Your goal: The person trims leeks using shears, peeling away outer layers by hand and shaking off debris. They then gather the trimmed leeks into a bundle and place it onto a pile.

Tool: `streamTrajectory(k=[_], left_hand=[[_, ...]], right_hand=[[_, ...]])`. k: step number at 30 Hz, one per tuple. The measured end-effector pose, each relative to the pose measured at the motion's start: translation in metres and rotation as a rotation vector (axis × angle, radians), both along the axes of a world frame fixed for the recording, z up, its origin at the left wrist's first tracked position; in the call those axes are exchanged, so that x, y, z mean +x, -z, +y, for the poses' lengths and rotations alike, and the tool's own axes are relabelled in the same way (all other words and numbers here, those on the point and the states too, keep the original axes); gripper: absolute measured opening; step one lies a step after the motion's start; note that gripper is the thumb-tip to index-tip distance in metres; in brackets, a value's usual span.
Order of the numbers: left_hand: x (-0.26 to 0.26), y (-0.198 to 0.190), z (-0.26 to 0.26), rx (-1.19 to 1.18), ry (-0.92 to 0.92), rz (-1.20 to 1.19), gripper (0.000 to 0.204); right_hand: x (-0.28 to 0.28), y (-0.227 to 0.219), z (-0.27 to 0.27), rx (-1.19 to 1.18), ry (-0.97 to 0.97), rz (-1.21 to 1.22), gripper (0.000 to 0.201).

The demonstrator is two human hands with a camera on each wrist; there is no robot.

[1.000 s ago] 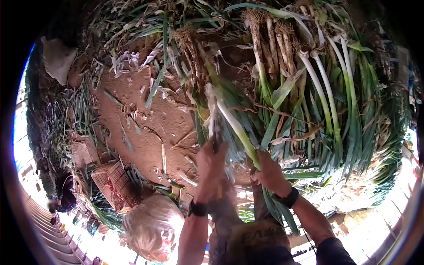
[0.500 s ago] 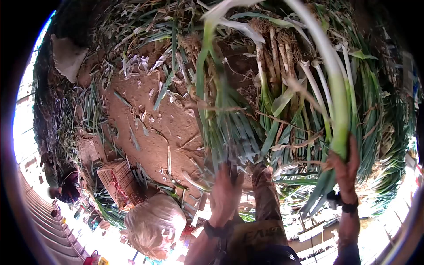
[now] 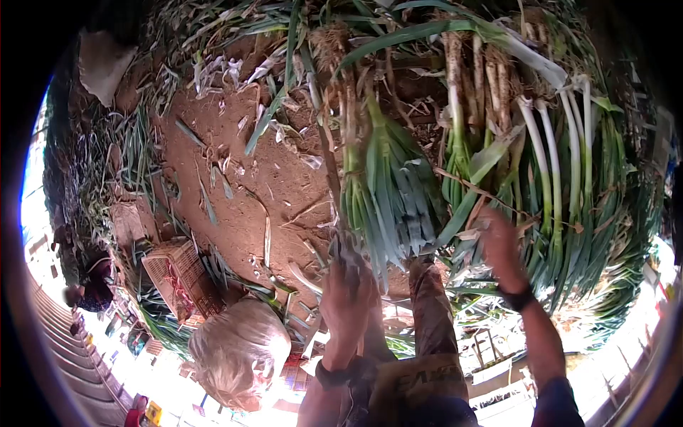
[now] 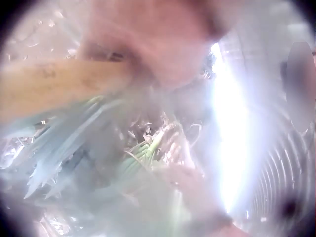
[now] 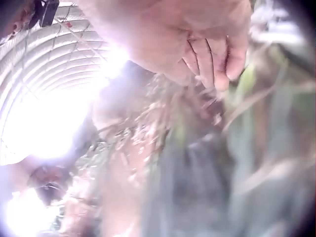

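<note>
My left hand (image 3: 346,302) grips a tool whose yellowish, wooden-looking handle (image 4: 59,86) shows in the left wrist view; its blurred dark end reaches forward past the fingers in the head view. My right hand (image 3: 505,249) hovers by the leaf ends on the right, its fingers (image 5: 217,64) loosely bent and holding nothing. In front of me lies a bunch of leeks (image 3: 402,188), green leaves fanned toward me. To its right are leeks with brown, rooty stems (image 3: 494,89), then leeks with clean white stems (image 3: 551,153).
Bare brown soil (image 3: 249,156) with leaf scraps spreads to the left. A woven-sided crate (image 3: 178,281) and a bulky pale shape (image 3: 238,349) stand at lower left. More leek leaves and peelings border the far side. My trouser leg (image 3: 434,306) is close to the leaf tips.
My right hand has swung a white-stemmed leek up and out to the right, let it go, and come partway back empty. The left hand has kept its tool, lowering slightly.
</note>
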State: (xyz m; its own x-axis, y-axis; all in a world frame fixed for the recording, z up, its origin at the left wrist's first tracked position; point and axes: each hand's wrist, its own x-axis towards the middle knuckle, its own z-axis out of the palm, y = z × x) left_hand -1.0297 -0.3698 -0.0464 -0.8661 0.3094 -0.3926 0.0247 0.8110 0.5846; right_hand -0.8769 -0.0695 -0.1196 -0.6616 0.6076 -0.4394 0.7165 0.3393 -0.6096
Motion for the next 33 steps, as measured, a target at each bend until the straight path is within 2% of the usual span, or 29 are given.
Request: streamTrajectory(k=[1,2,3,5,6,7,8,9,11,13,15,16,18,19,20,21,22,26,27,29,30,31,33], left_hand=[[-0.002,0.002,-0.007,0.034,0.006,0.074,0.061],[-0.003,0.000,-0.011,0.028,-0.001,0.069,0.061],[-0.006,-0.006,-0.013,0.011,-0.004,0.051,0.061],[-0.013,-0.018,-0.020,-0.016,-0.005,0.034,0.061],[-0.017,-0.024,-0.023,0.002,-0.023,-0.058,0.063],[-0.021,-0.028,-0.026,0.022,-0.040,-0.152,0.065],[-0.023,-0.029,-0.030,0.038,0.042,-0.081,0.066],[-0.024,-0.033,-0.031,0.034,0.040,-0.084,0.066],[-0.027,-0.040,-0.029,-0.051,0.045,-0.190,0.066],[-0.026,-0.042,-0.039,-0.007,0.107,-0.107,0.067],[-0.027,-0.050,-0.038,-0.041,0.096,-0.161,0.067],[-0.025,-0.050,-0.038,-0.031,0.098,-0.165,0.067],[-0.018,-0.047,-0.035,0.136,0.185,0.002,0.057],[-0.017,-0.055,-0.029,0.148,0.192,-0.007,0.057],[-0.016,-0.066,-0.022,0.137,0.315,-0.020,0.057],[-0.013,-0.074,-0.017,0.125,0.440,-0.032,0.057],[0.005,-0.057,-0.021,0.252,0.361,-0.067,0.051],[0.040,-0.054,-0.018,0.172,0.376,-0.137,0.047],[0.045,-0.054,-0.018,0.148,0.385,-0.142,0.046],[0.052,-0.050,-0.014,0.104,0.400,-0.148,0.044],[0.055,-0.047,-0.012,0.080,0.404,-0.148,0.043],[0.056,-0.041,-0.008,0.056,0.411,-0.148,0.042],[0.054,-0.030,0.002,0.001,0.415,-0.163,0.040]], right_hand=[[-0.043,0.015,-0.044,0.301,-0.255,0.238,0.035],[-0.080,0.035,-0.083,0.105,-0.261,0.162,0.033],[-0.112,0.058,-0.115,0.205,-0.402,0.080,0.034],[-0.170,0.110,-0.165,0.299,-0.379,0.041,0.053],[-0.196,0.114,-0.181,0.293,-0.378,0.043,0.053],[-0.218,0.116,-0.195,0.429,-0.276,-0.105,0.064],[-0.227,0.122,-0.205,0.562,-0.173,-0.257,0.075],[-0.229,0.125,-0.206,0.558,-0.177,-0.259,0.075],[-0.227,0.137,-0.202,0.594,-0.206,-0.298,0.084],[-0.216,0.127,-0.186,0.521,-0.205,-0.251,0.081],[-0.203,0.084,-0.168,0.387,-0.298,-0.229,0.081],[-0.192,0.063,-0.158,0.255,-0.249,-0.160,0.081],[-0.165,0.020,-0.145,0.177,-0.212,-0.184,0.081],[-0.148,0.005,-0.141,0.091,-0.177,-0.200,0.081],[-0.127,-0.003,-0.137,0.097,-0.169,-0.212,0.081],[-0.105,-0.009,-0.134,0.120,-0.231,-0.147,0.080],[-0.085,-0.013,-0.134,0.141,-0.290,-0.080,0.080],[-0.036,-0.019,-0.143,0.115,-0.327,-0.019,0.079],[-0.029,-0.023,-0.145,0.110,-0.318,-0.020,0.079],[-0.034,-0.050,-0.143,-0.108,-0.231,-0.059,0.077],[-0.025,-0.046,-0.146,-0.164,-0.184,0.053,0.075],[-0.020,-0.042,-0.147,-0.165,-0.178,0.058,0.075],[-0.012,-0.033,-0.150,-0.050,-0.323,-0.229,0.077]])
